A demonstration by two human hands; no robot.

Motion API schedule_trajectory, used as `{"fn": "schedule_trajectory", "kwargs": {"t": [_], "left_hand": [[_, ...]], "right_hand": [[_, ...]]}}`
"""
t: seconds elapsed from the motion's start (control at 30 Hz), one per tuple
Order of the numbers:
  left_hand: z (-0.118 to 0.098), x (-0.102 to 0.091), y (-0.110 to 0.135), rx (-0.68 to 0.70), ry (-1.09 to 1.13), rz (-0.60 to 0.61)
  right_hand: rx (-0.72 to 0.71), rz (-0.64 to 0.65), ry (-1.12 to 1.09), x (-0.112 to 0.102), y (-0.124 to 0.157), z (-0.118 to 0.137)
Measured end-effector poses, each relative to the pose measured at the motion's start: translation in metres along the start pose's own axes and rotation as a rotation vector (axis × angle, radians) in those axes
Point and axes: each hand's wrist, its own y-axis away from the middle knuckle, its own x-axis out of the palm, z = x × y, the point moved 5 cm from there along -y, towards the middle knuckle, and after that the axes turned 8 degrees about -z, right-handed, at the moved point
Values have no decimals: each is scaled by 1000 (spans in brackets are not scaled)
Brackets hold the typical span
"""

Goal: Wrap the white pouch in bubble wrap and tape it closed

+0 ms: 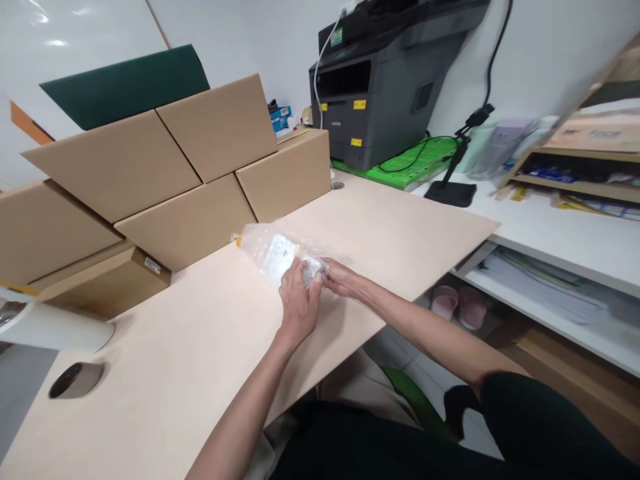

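A clear plastic bag (pixel 257 243) with a white, flat, box-like item (pixel 279 257) inside lies over the middle of the table, close to the cardboard boxes. My left hand (pixel 299 303) grips the near side of the bag, its fingers over the top and its thumb at the near right corner. At the bag's right end, my right hand (pixel 340 277) closes on the edge, its fingertips partly hidden behind the plastic. A small orange patch (pixel 239 241) shows at the bag's far left end. What the white item is, I cannot make out.
Stacked cardboard boxes (pixel 185 220) line the table's (pixel 200 347) far side, a dark green box (pixel 130 87) on top. A brown cup (pixel 75 381) and white cylinder (pixel 60 327) stand left. Behind are a printer (pixel 370 100) and a black stand (pixel 450 192).
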Motion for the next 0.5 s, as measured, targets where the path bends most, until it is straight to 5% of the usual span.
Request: {"fn": "schedule_trajectory", "kwargs": {"t": [0.17, 0.27, 0.4, 0.5], "left_hand": [[5, 43, -5, -48, -365, 199], [5, 54, -7, -43, -463, 249], [8, 55, -7, -14, -458, 243], [12, 53, -3, 27, -406, 228]], "right_hand": [[-268, -270, 511, -50, -4, 28], [-484, -361, 964, -54, -12, 52], [-324, -349, 1355, -38, -35, 59], [-229, -274, 1408, -16, -45, 59]]}}
